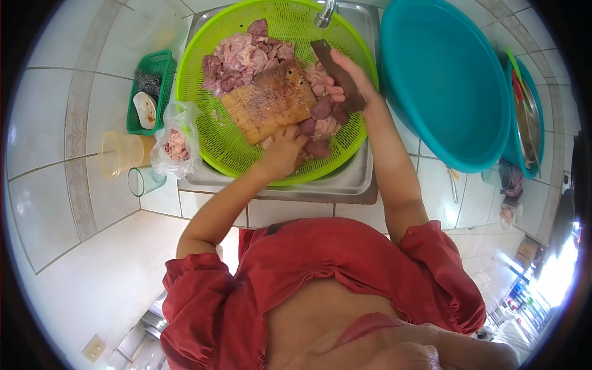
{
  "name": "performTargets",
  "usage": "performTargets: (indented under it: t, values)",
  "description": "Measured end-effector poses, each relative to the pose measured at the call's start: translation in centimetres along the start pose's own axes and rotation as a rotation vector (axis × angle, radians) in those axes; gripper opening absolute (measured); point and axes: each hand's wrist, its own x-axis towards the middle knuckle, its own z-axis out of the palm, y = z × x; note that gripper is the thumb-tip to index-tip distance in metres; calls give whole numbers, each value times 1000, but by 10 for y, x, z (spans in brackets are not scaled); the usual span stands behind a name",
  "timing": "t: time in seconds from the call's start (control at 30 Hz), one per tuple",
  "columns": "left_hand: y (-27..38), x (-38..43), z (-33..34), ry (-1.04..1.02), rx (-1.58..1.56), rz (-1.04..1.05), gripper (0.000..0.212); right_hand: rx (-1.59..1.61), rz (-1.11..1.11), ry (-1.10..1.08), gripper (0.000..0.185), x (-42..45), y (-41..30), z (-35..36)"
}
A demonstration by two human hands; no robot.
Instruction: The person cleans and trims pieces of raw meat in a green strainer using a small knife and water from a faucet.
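Note:
A wooden chopping board (273, 101) lies in a lime-green plastic strainer basin (208, 143) set over a steel sink. My right hand (349, 78) holds a wide dark blade (334, 69), probably a cleaver, above the basin's right side; its handle cannot be made out. At the board's near edge, my left hand (284, 148) rests with bent fingers among the meat pieces; whether it grips one is hidden. Pale and dark red raw meat (240, 55) is heaped beyond the board. More pieces, several of them dark and rounded (321, 108), lie to its right.
A faucet (325, 16) reaches over the basin's far rim. To the right stands a large teal tub (444, 88). On the left are a green basket (169, 88) with a scouring pad, a plastic bag of meat scraps (176, 145), a yellowish container (118, 155) and a tipped glass (147, 181).

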Motion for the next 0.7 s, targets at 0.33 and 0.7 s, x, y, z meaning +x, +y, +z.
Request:
performTargets:
  t: [0.33, 0.7]
  values:
    - [40, 28, -61, -88, -316, -176, 43, 128, -108, -178, 51, -2, 2, -5]
    - [-40, 122, -107, 517, -264, -98, 23, 109, -265, -338, 73, -6, 1, -5]
